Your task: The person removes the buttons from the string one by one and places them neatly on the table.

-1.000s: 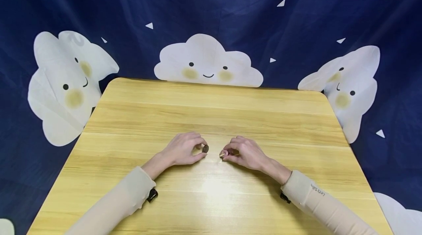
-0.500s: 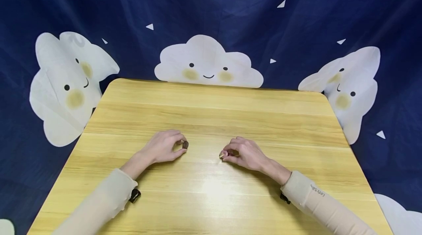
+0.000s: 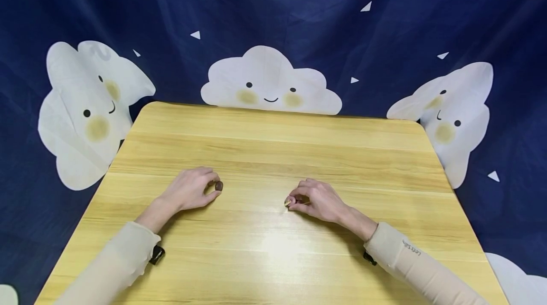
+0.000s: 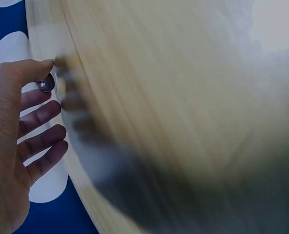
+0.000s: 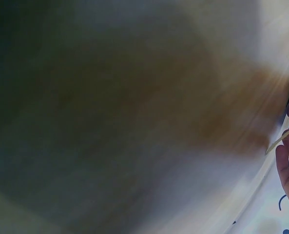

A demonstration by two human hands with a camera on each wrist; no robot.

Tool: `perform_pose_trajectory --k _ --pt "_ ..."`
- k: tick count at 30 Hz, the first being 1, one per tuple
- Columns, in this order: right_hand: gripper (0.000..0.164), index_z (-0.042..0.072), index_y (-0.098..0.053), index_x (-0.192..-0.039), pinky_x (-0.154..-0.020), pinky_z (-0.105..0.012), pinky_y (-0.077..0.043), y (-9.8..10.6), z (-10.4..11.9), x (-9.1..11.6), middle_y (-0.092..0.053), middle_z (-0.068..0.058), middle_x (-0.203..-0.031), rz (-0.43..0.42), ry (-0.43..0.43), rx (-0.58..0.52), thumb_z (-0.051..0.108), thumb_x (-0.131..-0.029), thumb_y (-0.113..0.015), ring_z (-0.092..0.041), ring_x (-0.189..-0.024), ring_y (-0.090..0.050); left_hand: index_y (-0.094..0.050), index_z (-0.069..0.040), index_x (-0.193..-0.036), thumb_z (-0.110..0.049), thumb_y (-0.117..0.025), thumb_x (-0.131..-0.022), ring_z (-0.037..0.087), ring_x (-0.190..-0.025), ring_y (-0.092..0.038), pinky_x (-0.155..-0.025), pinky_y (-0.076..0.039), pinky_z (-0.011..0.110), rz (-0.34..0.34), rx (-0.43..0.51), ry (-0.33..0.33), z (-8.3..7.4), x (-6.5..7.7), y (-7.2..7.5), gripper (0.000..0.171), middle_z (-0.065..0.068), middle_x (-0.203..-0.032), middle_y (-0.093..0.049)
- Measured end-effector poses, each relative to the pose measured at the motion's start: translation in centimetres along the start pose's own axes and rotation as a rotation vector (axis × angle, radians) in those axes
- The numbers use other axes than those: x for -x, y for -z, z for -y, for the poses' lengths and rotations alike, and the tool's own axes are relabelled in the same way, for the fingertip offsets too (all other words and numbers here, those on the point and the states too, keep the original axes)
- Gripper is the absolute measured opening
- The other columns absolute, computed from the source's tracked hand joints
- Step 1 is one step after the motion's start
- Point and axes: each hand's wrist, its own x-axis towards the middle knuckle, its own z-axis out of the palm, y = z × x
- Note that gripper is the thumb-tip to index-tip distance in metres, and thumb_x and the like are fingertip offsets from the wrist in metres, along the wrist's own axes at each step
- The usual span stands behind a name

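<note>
My left hand point(image 3: 188, 188) is over the left middle of the table, pinching a small dark brown button point(image 3: 219, 185) between thumb and fingertips. In the left wrist view the button point(image 4: 46, 83) shows as a round disc with a paler centre; the other fingers are loosely bent. Right of the table's middle, my right hand point(image 3: 319, 200) pinches a thin pale yellow cord point(image 5: 282, 141) and a small dark-edged piece at its fingertips. The cord hangs beside the fingers in the right wrist view. Fingers hide most of that piece, and I cannot tell its kind.
A light wood-grain table point(image 3: 273, 138) with rounded far corners spans the view. Behind it hangs a dark blue curtain point(image 3: 171, 1) printed with white smiling clouds and small triangles. A black wrist device point(image 3: 157, 254) sticks out under the left sleeve.
My left hand has moved left across the table, carrying the dark button away from the right hand. The right hand has stayed in place with its grip unchanged.
</note>
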Motion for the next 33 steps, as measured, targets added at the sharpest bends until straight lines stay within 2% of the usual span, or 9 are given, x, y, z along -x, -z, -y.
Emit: perform_pose_trajectory --k 9,15,28,33 --pt "0.027 0.018 -0.081 -0.107 -0.069 -0.019 -0.051 -0.05 -0.06 0.07 -0.076 0.006 -0.095 0.0 -0.002 0.0 0.038 -0.089 -0.083 -0.007 -0.082 -0.064 -0.072 -0.027 -0.091 -0.035 -0.08 -0.089 0.007 -0.072 -0.053 -0.061 -0.049 0.029 0.03 0.008 0.038 0.68 0.42 0.44 0.011 -0.008 -0.088 -0.067" --pt "0.027 0.018 -0.081 -0.108 -0.069 -0.019 -0.052 -0.04 -0.13 0.05 -0.076 0.007 -0.096 0.005 -0.003 0.002 0.039 -0.09 -0.083 -0.007 -0.082 -0.064 -0.076 -0.021 -0.098 -0.037 -0.08 -0.09 0.007 -0.07 -0.05 -0.059 -0.046 0.028 0.044 -0.013 0.029 0.83 0.57 0.48 0.019 -0.006 -0.087 -0.064" --pt "0.026 0.019 -0.081 -0.108 -0.069 -0.02 -0.052 -0.1 -0.11 0.0 -0.076 0.007 -0.095 0.014 -0.005 0.004 0.038 -0.09 -0.083 -0.006 -0.082 -0.064 -0.078 -0.019 -0.101 -0.039 -0.079 -0.091 0.007 -0.07 -0.052 -0.059 -0.049 0.029 0.025 -0.021 0.017 1.0 0.7 0.28 0.023 -0.006 -0.087 -0.064" --pt "0.027 0.019 -0.081 -0.108 -0.069 -0.02 -0.051 -0.1 -0.08 -0.02 -0.076 0.007 -0.095 0.015 -0.006 0.006 0.039 -0.089 -0.083 -0.006 -0.081 -0.063 -0.077 -0.021 -0.099 -0.036 -0.079 -0.091 0.006 -0.07 -0.053 -0.06 -0.049 0.029 0.012 -0.016 0.018 0.83 0.59 0.28 0.017 -0.007 -0.087 -0.065"
